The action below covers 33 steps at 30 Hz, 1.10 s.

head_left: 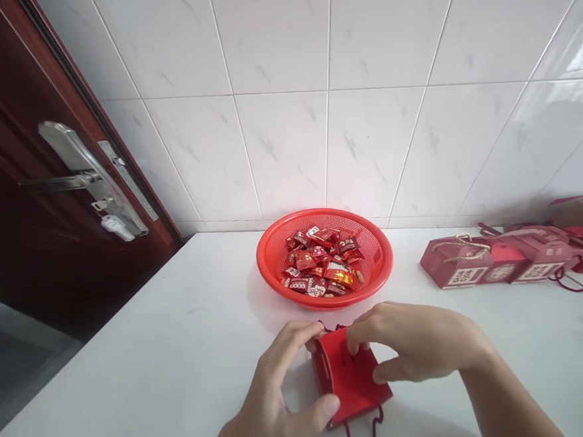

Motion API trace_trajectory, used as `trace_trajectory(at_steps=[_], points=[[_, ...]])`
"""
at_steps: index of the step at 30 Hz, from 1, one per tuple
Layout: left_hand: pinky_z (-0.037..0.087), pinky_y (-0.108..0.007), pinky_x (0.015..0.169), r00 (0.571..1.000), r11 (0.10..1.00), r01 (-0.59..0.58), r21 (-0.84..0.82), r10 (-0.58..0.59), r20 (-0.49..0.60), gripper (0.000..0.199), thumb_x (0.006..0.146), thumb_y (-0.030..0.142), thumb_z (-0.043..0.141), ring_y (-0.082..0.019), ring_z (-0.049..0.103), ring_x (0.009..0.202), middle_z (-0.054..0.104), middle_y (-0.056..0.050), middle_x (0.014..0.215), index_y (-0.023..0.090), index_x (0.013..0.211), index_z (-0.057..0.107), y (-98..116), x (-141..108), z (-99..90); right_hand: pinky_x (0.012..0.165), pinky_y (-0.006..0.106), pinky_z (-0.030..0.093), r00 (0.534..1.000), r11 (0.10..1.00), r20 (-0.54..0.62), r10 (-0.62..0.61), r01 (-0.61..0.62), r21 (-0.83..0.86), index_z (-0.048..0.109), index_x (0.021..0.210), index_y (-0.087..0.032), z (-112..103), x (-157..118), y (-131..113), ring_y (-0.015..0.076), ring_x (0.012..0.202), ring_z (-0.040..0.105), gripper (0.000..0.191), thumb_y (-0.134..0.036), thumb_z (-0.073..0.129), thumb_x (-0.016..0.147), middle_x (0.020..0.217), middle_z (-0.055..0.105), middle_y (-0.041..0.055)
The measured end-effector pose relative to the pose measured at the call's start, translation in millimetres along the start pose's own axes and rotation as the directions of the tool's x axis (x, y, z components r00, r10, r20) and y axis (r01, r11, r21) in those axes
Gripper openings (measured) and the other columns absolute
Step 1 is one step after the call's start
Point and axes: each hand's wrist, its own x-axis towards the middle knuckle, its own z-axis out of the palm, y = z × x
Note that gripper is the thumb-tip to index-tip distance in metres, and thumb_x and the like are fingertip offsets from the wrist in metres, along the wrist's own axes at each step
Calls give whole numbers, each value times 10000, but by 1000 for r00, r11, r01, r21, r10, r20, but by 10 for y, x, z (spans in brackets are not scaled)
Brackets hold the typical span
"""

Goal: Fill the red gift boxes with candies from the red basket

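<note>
Left hand (278,386): grasping, thumb on the near left corner of a small red box (356,387), fingertips at its far left corner. Right hand (410,343): bent fingers on the upper face beside a small dark slit, thumb at the right edge; whether it grips or merely presses cannot be told.

Red box: one, on the white table (132,363), between the hands, just nearer than the basket. Condition: judged part-finished. Done: body folded into shape, dark red cord (376,425) fitted, showing at near and far ends. Outstanding, by judgement: closing, since the left side gapes along the edge of the upper panel. Contents: hidden. Orientation: broad panel upward, gaping side leftward; long axis of that panel near to far, near end angled slightly right.

Red plastic basket (327,302): one, perforated, holding wrapped sweets (304,261) and a few loose nuts.

Made-up gift boxes (467,259): several in a row, right of the basket, well apart from the hands, some with cord or twine handles.

Tiled wall (287,152): pale, behind the table. Dark red door (5,119): far left, metal handle, keys hanging.
</note>
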Motion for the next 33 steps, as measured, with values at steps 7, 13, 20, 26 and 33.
trace_trajectory(at_steps=[7,13,20,26,33], points=[[588,-314,912,998,992,-13,124,5,70,447,900,179,632,-209,667,1052,658,-67,1172,282,1325,541,-10,2,116,772,307,481,999,1000,-30,-14,13,-9,715,1098,-179,5,-15,20,246,979,690,303,-116,712,801,1082,766,65],[592,-371,952,999,989,13,150,-19,38,395,888,215,656,-255,659,1131,654,-111,1222,250,1279,612,-32,-24,187,632,264,414,997,1000,-80,10,-10,0,709,959,-160,-4,38,16,198,839,660,131,-140,657,841,960,750,53],[508,-566,1070,968,956,243,161,-249,18,616,781,339,763,-381,502,1355,496,-174,1453,236,1352,556,-77,-12,198,518,261,297,984,983,-126,123,-138,-119,665,788,-170,59,115,9,152,648,523,171,-314,663,881,748,638,22],[454,-620,1094,895,901,423,99,-433,109,960,752,450,788,-415,467,1392,420,-219,1543,217,1558,321,-128,-52,198,533,278,289,972,958,-174,160,-195,-208,618,746,-159,144,176,-106,183,693,587,210,-321,675,867,761,650,48],[395,-582,1143,776,781,615,-105,-577,256,1054,759,478,786,-377,458,1426,529,-196,1487,236,1604,205,-108,-42,165,549,290,288,980,964,-159,120,-153,-217,635,839,-151,214,210,-198,216,750,656,98,-241,672,853,851,705,74]])
